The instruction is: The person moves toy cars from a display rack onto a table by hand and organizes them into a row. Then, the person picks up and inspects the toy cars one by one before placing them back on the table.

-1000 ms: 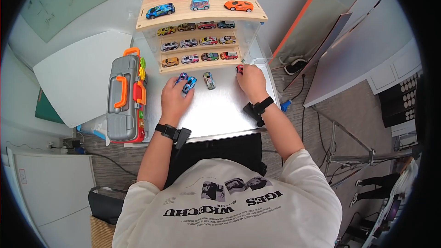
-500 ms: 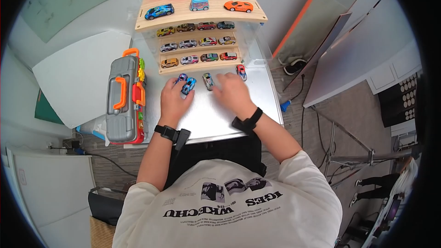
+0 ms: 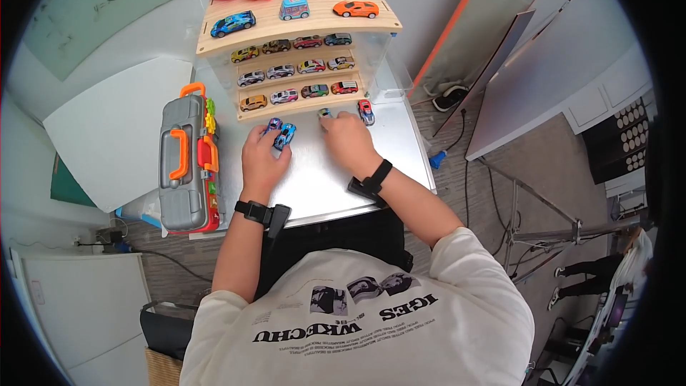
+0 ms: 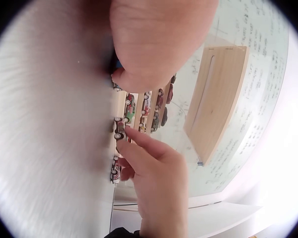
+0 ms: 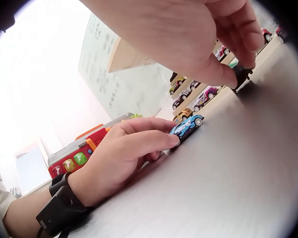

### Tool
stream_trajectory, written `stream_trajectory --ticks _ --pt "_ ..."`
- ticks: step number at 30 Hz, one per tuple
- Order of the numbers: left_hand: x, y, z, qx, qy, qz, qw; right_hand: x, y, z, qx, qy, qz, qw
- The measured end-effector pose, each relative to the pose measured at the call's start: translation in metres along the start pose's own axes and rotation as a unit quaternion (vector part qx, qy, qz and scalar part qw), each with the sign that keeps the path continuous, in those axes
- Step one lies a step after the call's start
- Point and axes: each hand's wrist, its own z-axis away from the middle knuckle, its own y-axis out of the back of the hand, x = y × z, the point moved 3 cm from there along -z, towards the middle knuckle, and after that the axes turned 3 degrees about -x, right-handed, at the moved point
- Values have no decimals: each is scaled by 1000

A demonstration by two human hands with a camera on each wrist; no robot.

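Observation:
On the metal tabletop, my left hand (image 3: 263,161) grips a light-blue toy car (image 3: 284,136) between thumb and fingers. A purple-blue toy car (image 3: 272,126) is right beside it, partly covered by the fingers. My right hand (image 3: 350,141) pinches a green-and-grey toy car (image 3: 325,113) in front of the display shelf; most of that car is hidden in the head view. Seen from the left wrist, thumb and forefinger are on the sides of this car (image 4: 120,128). To the right of the right hand stands a red-and-blue toy car (image 3: 366,112).
The wooden display shelf (image 3: 300,109) holds rows of toy cars, with dolls and larger vehicles on top. A grey toolbox (image 3: 184,164) with orange handles stands at the table's left. An orange-edged panel (image 3: 457,28) leans beyond the right side.
My right hand has let go of the red-and-blue car, moved left and taken hold of the green-and-grey car. My left hand stays on the blue car. The head view has shifted slightly.

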Motion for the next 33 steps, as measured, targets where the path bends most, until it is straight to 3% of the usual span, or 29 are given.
stream_trajectory --ticks 5,8,24,27,29,33 --pt "-2 1 1 -9 27 30 999 20 12 13 14 -61 28 998" --pt "2 3 0 4 5 12 1000 27 11 15 31 -74 55 995" --pt "4 6 -1 -20 21 25 999 27 16 11 27 -76 56 995" --pt "5 5 -2 -23 10 31 999 9 20 10 99 -32 31 994" --pt "5 6 -1 -22 -2 37 999 -11 14 6 41 64 -90 993" --pt "2 3 0 -44 -14 18 999 -47 -5 -1 -34 77 -111 990"
